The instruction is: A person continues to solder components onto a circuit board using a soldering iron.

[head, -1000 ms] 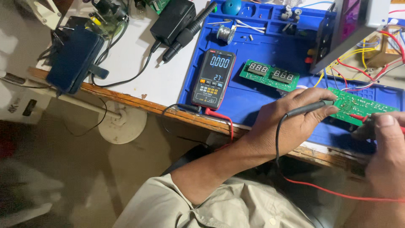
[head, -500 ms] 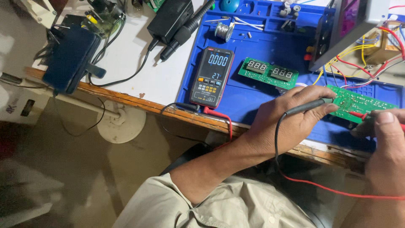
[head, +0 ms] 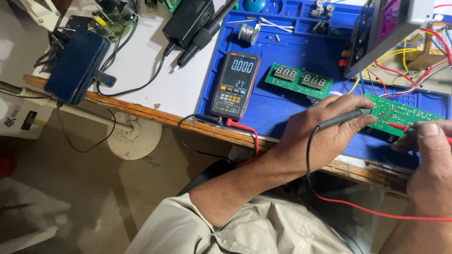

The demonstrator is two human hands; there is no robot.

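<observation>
A blue work mat [head: 292, 101] covers the right part of a white bench with a worn wooden near edge. The left hand [head: 320, 136] is closed around a black probe [head: 343, 117], its tip resting on the left end of a green circuit board [head: 405, 115] lying at the right near side of the mat. The right hand [head: 431, 160] pinches a red probe [head: 400, 127] against the same board's near edge. A black meter [head: 235, 84] lies left of the hands, display lit, black and red leads running from its near end. A second green board with two number displays [head: 299, 79] lies between meter and circuit board. A black power adapter [head: 188, 21] sits far left of the mat
</observation>
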